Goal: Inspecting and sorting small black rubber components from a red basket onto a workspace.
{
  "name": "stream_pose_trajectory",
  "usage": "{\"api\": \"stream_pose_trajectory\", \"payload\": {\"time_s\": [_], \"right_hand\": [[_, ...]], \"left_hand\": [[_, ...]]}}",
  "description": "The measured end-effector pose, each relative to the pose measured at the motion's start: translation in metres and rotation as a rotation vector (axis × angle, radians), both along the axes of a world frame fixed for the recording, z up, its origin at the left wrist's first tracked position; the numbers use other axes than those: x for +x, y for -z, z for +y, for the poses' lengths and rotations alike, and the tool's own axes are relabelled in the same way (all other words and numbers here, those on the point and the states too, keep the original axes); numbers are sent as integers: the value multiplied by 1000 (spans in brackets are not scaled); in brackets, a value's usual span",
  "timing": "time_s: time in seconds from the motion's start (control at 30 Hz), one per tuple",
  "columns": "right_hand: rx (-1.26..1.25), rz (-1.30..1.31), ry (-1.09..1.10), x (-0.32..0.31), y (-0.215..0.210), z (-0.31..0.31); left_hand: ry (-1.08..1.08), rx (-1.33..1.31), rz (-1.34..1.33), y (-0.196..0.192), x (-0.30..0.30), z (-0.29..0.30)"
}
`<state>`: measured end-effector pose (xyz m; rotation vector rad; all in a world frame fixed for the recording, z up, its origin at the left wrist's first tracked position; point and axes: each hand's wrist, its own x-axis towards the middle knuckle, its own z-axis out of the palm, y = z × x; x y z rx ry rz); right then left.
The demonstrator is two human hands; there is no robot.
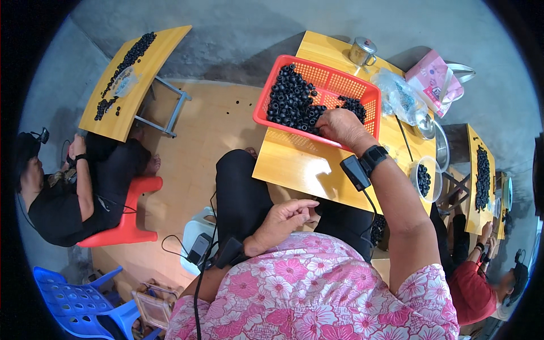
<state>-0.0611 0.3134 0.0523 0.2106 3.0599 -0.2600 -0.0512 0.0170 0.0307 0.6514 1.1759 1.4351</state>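
Right hand point(340, 126) reaches into the red plastic mesh basket point(340, 79) on the yellow wooden table point(294, 164), fingers curled among small black rings point(292, 102) — grip hidden, can't tell. Left hand point(283, 218) loosely half-open over lap — empty.

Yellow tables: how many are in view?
3: one under the red basket, one upper left, one far right. More may be hidden there.

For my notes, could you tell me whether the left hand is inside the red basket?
No, the left hand rests near the lap, while the right hand reaches into the red basket.
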Motion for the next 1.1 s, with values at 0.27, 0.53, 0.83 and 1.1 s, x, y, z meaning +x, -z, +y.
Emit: {"api": "stream_pose_trajectory", "payload": {"time_s": [0.27, 0.53, 0.83, 1.1], "right_hand": [[-102, 72, -21, 1, 6, 3], [-58, -36, -9, -3, -2, -2], [-111, -9, -3, -4, 1, 0], [-366, 164, 163, 14, -13, 10]], "left_hand": [[-1, -4, 37, 1, -2, -2], [-13, -9, 42, 4, -4, 0], [-18, -14, 22, 6, -7, 3], [-48, 25, 22, 11, -8, 3]]}}
